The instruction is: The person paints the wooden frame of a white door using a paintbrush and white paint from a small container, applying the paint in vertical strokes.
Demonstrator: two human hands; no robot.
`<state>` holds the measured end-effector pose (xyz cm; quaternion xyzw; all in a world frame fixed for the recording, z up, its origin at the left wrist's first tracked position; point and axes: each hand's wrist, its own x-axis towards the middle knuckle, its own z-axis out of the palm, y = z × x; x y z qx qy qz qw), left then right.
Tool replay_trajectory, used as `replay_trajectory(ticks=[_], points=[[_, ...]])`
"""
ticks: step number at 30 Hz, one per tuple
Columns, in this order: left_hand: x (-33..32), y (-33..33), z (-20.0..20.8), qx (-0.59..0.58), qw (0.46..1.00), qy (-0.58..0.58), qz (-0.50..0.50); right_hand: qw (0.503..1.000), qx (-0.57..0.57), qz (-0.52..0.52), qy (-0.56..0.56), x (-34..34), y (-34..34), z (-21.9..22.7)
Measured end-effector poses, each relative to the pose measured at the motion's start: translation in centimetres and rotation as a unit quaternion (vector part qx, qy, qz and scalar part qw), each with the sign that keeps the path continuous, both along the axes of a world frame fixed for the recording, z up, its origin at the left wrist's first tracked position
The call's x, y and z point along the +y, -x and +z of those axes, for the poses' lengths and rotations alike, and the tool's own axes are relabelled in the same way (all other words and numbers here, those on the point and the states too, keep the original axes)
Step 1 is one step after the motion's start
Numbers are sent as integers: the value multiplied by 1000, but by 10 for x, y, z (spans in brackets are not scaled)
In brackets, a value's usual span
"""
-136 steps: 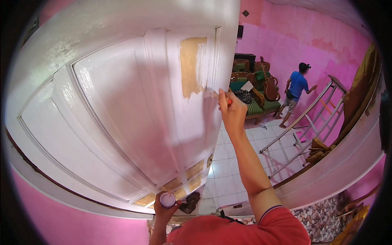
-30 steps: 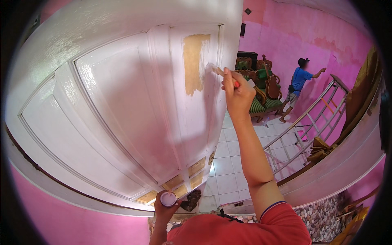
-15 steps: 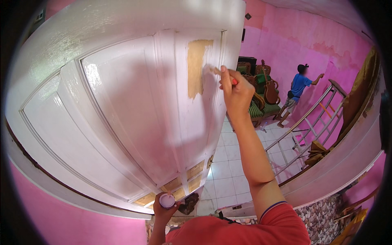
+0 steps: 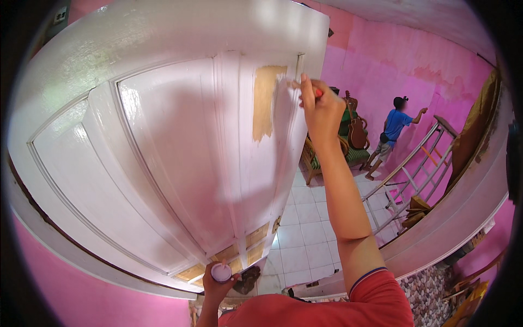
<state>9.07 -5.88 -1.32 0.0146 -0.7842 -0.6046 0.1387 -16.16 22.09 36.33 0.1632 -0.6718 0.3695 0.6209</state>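
Observation:
My right hand (image 4: 322,111) is closed round a paintbrush (image 4: 295,85) with a red handle end. Its bristles are at the white door (image 4: 190,109), just right of a bare tan patch (image 4: 265,103) on the upper panel. Low in front of me, my left hand (image 4: 215,286) grips a small cup of whitish paint (image 4: 222,272), and a thin stick-like piece pokes up at its rim. Unpainted tan sections (image 4: 256,235) show on the lower panels, close to the cup. Wet-looking white paint shines on the door's far left.
A co-worker in a blue shirt (image 4: 396,124) faces the pink wall (image 4: 403,60). A metal ladder (image 4: 430,147) leans right of the doorway. A guitar (image 4: 357,128) rests on a green-cushioned wooden chair (image 4: 354,156). Below the door edge sits a dark crumpled thing (image 4: 249,279) by the tiled floor (image 4: 305,218).
My right hand has moved slightly up and right with the brush along the panel. The view has shifted a little. My left hand still holds the cup.

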Motion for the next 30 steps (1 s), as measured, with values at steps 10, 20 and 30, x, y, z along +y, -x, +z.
replay_trajectory(ticks=[10,20,30], points=[[-2,0,1,2,999,-42,-2,996,-81,24,43,1,-25,17],[-2,9,-7,10,999,-41,-26,999,-6,-43,11,4,-18,37],[-3,12,-8,36,998,-34,-42,1000,11,-7,21,5,-11,42]])
